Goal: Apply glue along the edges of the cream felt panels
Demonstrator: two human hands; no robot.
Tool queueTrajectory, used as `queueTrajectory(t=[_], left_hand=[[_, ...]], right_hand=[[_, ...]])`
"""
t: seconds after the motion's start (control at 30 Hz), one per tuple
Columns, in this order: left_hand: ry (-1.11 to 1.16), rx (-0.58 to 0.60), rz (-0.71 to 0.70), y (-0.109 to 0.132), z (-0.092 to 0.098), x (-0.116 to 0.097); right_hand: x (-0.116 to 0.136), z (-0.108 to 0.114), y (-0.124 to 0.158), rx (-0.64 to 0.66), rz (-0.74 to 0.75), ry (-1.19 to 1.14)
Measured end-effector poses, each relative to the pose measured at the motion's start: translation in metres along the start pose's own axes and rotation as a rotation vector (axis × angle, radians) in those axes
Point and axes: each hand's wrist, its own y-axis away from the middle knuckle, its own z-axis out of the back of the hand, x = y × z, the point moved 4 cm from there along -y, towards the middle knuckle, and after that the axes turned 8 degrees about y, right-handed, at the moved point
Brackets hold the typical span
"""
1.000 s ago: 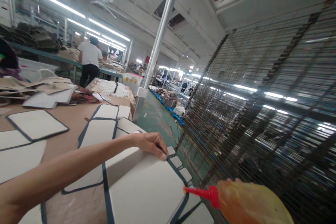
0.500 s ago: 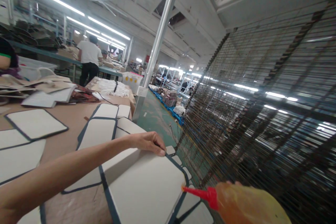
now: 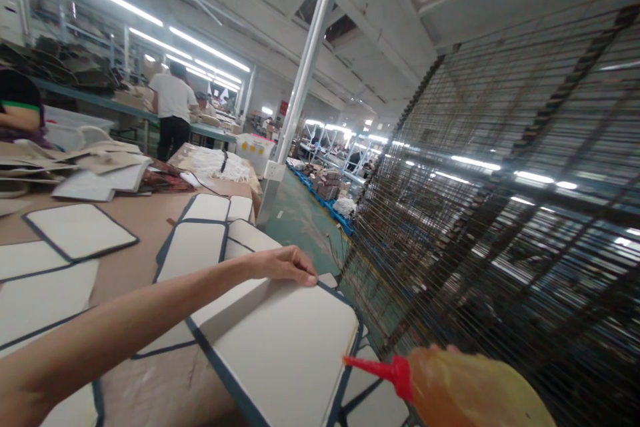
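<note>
While the left hand [image 3: 285, 264] pinches the far corner of the dark-edged white panel [image 3: 285, 347], the red nozzle [image 3: 373, 367] of the amber bottle [image 3: 475, 390] stands at the panel's right-hand edge. Compared with the frames of the preceding second, the panel has turned: its right-hand corner sits higher in view, and the nozzle tip now lies farther below that corner. A thin yellowish line shows along the edge between the two; in my judgement that stretch has been coated and the nearer stretch has not. The panel overlaps other panels [image 3: 195, 243] at the side of the desk [image 3: 129, 275].

Left fingers: clenched on the panel, thumb uppermost, undersides concealed. Right hand [image 3: 450, 348]: only slivers show behind the bottle, which it grasps; squeezing pressure cannot be determined. The frame cuts off the bottle's lower side and the panel's near end. Whether the tip touches the panel is unclear.
</note>
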Motion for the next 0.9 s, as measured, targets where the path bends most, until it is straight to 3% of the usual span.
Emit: queueTrajectory(t=[0.1, 0.23, 0.3, 0.4, 0.5, 0.73, 0.9], left_hand=[[0.037, -0.003, 0.022, 0.002, 0.001, 0.002], [0.084, -0.004, 0.049, 0.004, 0.004, 0.005], [0.105, -0.006, 0.058, 0.005, 0.006, 0.007], [0.111, -0.023, 0.060, 0.006, 0.010, 0.008], [0.117, -0.044, 0.068, 0.007, 0.013, 0.011], [0.119, -0.120, 0.111, 0.009, 0.020, 0.016], [0.094, -0.166, 0.123, 0.012, 0.025, 0.018]], right_hand=[[0.017, -0.007, 0.004, 0.024, -0.027, 0.028], [0.033, -0.010, 0.010, -0.070, -0.014, -0.008], [0.024, -0.004, 0.008, -0.077, 0.014, -0.032], [-0.014, 0.007, 0.000, 0.068, -0.022, 0.035], [-0.045, 0.015, -0.001, 0.125, -0.066, 0.111], [-0.035, 0.001, 0.017, 0.136, 0.124, 0.325], [-0.053, 0.002, 0.010, 0.240, 0.301, 0.395]])
